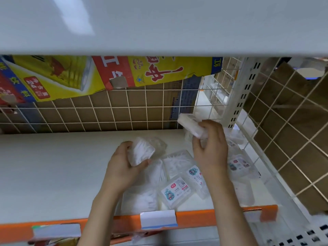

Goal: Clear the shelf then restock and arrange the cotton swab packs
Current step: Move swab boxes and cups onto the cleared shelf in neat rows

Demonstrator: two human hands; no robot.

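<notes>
While the left hand (122, 166) grips one cotton swab pack (141, 154) above the white shelf (53, 166), the right hand (211, 148) holds another pack (190, 126) near the wire divider (209, 103). More packs (175, 191) lie loose between the hands (some label up), behind the orange shelf edge (204, 216). A wire grid (99, 112) and cardboard boxes (74, 75) close the back.

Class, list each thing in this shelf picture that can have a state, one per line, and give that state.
Left hand: holds a clear pack, lifted off the shelf.
Right hand: holds a second pack, raised near the wire divider.
Labelled pack: lying flat, label up.
Other loose packs: lying unstacked on the shelf.
Price tag: clipped on the orange rail.
</notes>
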